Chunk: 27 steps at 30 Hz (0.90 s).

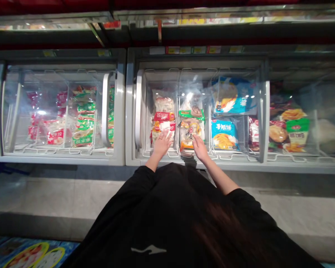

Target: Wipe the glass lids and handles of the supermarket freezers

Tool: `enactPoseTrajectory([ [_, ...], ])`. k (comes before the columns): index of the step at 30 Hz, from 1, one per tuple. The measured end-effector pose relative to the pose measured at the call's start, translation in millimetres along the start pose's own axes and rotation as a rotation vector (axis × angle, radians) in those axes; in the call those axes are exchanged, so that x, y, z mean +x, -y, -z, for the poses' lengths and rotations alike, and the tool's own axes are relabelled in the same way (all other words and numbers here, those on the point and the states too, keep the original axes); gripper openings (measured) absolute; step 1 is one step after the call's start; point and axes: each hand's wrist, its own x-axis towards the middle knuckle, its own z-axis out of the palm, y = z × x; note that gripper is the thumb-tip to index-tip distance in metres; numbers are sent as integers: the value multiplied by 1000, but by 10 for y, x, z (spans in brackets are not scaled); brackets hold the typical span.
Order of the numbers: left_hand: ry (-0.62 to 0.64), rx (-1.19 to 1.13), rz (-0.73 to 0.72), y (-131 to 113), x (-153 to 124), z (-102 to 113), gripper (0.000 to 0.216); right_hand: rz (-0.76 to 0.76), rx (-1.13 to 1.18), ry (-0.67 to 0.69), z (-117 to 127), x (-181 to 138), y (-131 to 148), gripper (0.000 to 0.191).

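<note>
My left hand [162,142] is over the front of the freezer, its fingers spread above a clear bag with a red label [164,117]. To its right, my right hand [200,147] has its fingers stretched toward an orange-and-white food bag [189,129]. Behind that bag lies a bag with a green edge [192,111]. Nothing shows in either hand. Whether the fingers touch the bags, or a glass lid over them, I cannot tell.
Wire dividers part the freezer [229,162]. Blue bags [225,134] lie right of my hands, and a green pouch [297,132] farther right. A white handle [139,109] stands left. Another freezer compartment at left holds red-and-white bags [55,132] and green packs [83,128].
</note>
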Motion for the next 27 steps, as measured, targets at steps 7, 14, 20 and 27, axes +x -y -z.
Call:
enactPoseTrajectory([
  [7,-81,11,451,309,145,153,73,101,-71,63,15,414,181,69],
  [14,-14,-52,143,-704,621,-82,77,28,-220,-27,251,812,-19,68],
  [20,-53,-12,251,-280,785,121,64,68,-296,-83,497,1320,-311,68],
  [27,-263,104,650,377,897,349,63,109,-393,-253,367,1393,-306,66],
])
